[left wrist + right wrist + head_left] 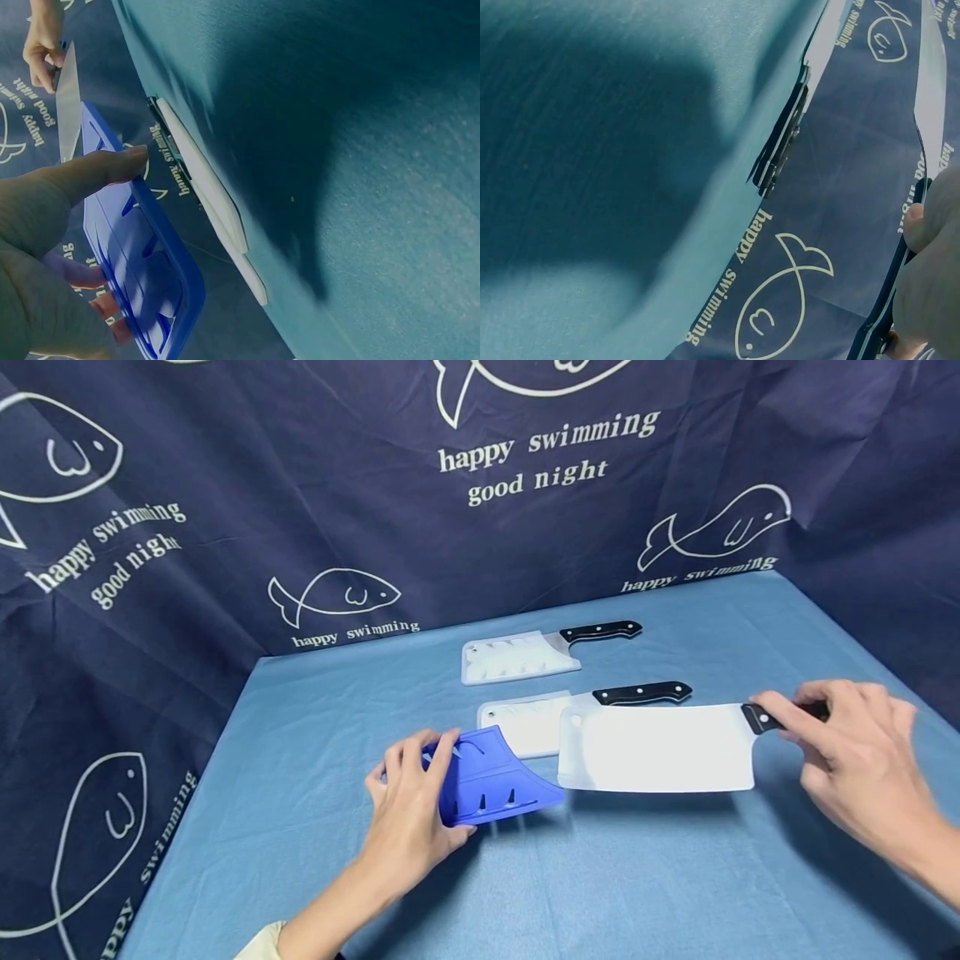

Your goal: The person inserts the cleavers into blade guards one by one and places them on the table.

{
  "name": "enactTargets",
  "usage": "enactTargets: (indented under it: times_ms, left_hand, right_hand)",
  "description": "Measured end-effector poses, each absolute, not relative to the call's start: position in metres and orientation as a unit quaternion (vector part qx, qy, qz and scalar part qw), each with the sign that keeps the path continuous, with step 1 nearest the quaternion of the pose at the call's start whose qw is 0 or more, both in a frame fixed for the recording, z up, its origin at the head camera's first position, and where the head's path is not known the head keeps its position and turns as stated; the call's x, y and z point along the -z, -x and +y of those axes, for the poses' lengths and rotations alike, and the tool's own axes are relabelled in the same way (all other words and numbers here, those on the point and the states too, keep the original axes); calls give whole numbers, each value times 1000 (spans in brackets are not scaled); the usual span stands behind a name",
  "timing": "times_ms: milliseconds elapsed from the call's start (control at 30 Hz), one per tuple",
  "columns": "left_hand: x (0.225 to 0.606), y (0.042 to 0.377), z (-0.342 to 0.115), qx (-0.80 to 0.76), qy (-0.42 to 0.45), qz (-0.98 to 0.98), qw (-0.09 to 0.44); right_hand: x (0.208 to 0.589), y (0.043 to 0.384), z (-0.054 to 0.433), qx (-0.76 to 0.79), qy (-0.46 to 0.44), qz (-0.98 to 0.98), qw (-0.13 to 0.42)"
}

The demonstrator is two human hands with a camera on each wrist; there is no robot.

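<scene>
My left hand (411,797) grips a blue blade cover (495,781) by its closed left end, thumb at the lower edge and fingers over the top. In my right hand (858,752) is the black handle of a cleaver (656,750), its broad bright blade pointing left. The blade's front end is right at the cover's right-hand tip in the head view. Both things are held above the table, with shadows beneath. The left wrist view shows the blue cover (142,240) side-on, thumb over its rim. In the right wrist view the fingers wrap the handle (889,292).
Two more cleavers in white covers lie behind on the blue cloth table (315,760): a farther one (517,658) and a nearer one (525,722), partly hidden by the held things. Their black handles point right. A dark blue curtain (480,552) with fish prints hangs behind.
</scene>
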State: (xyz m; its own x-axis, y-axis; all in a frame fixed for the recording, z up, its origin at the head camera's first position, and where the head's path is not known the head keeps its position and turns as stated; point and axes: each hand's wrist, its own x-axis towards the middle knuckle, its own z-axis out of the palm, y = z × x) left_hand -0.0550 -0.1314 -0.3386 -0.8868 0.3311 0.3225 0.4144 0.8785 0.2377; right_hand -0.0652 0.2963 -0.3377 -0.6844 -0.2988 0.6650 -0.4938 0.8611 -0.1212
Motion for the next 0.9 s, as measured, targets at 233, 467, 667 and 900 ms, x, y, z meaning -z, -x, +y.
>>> enactTargets:
  times_ms: [233, 467, 667, 900]
  left_hand:
    - [340, 56, -131, 159, 201, -955, 150]
    - [339, 56, -132, 160, 202, -954, 150]
    - [339, 56, -133, 153, 212, -953, 155]
    - [341, 58, -129, 148, 220, -950, 164]
  right_hand:
    - [336, 67, 293, -138, -226, -902, 340]
    - [330, 65, 291, -131, -227, -906, 333]
    - [325, 61, 285, -117, -233, -907, 332]
    - [324, 62, 276, -125, -239, -898, 348]
